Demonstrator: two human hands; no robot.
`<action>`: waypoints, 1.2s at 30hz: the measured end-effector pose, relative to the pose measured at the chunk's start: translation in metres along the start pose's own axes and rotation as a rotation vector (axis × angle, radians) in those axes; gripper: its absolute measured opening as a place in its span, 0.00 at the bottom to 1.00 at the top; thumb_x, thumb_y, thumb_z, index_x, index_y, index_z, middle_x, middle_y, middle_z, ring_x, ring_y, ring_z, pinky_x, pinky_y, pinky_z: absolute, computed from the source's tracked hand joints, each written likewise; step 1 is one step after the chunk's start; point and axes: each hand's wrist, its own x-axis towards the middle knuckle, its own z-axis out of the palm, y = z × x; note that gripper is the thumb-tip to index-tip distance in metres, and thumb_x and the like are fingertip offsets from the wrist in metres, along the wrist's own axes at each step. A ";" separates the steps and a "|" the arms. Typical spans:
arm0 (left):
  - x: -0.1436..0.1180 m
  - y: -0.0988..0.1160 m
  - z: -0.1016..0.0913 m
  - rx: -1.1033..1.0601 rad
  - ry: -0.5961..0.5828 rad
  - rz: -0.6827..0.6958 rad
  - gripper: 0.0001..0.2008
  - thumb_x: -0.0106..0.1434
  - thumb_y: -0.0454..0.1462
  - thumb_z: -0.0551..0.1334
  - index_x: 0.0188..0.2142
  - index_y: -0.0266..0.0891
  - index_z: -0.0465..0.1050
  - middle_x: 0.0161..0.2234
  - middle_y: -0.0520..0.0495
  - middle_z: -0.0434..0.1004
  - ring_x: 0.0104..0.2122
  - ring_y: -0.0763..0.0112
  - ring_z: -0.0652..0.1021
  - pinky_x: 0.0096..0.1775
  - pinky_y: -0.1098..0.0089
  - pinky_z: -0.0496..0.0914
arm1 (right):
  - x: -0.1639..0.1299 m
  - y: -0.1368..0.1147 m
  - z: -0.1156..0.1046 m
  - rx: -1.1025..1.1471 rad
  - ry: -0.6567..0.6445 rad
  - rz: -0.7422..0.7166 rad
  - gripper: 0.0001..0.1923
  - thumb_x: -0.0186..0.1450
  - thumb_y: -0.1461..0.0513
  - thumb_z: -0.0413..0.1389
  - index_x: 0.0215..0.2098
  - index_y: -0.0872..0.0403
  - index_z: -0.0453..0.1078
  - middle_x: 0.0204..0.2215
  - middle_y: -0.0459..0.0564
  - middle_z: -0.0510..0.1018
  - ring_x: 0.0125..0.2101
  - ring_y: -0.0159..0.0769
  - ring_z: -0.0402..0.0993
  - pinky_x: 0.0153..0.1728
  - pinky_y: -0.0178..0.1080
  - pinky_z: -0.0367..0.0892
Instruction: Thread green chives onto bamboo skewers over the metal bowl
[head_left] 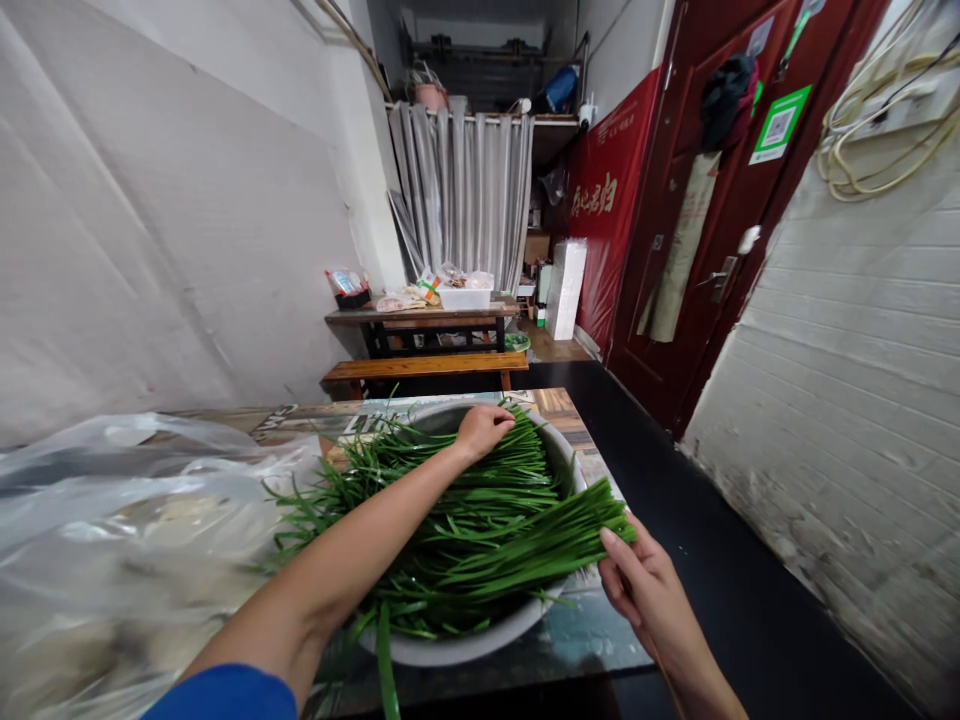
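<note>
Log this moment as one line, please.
left hand: reaching across, resting on chives in basin | right hand: gripping chive bundle at basin's near rim | plastic bag: left of basin

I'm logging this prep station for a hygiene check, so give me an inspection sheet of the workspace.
Surface: patterned table, wet-looking near edge.
Job's things: metal basin heaped with long green chives.
Clutter: crumpled clear plastic bag at the left.
Hands: left hand rests on the chives at the far side; right hand grips a bundle's end.
Cables: coiled cord on the brick wall.
Surroundings: red door, second table, bench, grey curtain.
</note>
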 end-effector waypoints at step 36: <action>-0.059 0.100 0.008 -0.674 -0.169 -0.207 0.13 0.47 0.40 0.64 0.30 0.31 0.76 0.21 0.50 0.73 0.21 0.78 0.68 0.25 0.76 0.62 | 0.003 -0.007 0.004 0.010 -0.043 -0.014 0.15 0.61 0.54 0.53 0.43 0.54 0.61 0.10 0.33 0.57 0.08 0.19 0.38 0.08 0.24 0.36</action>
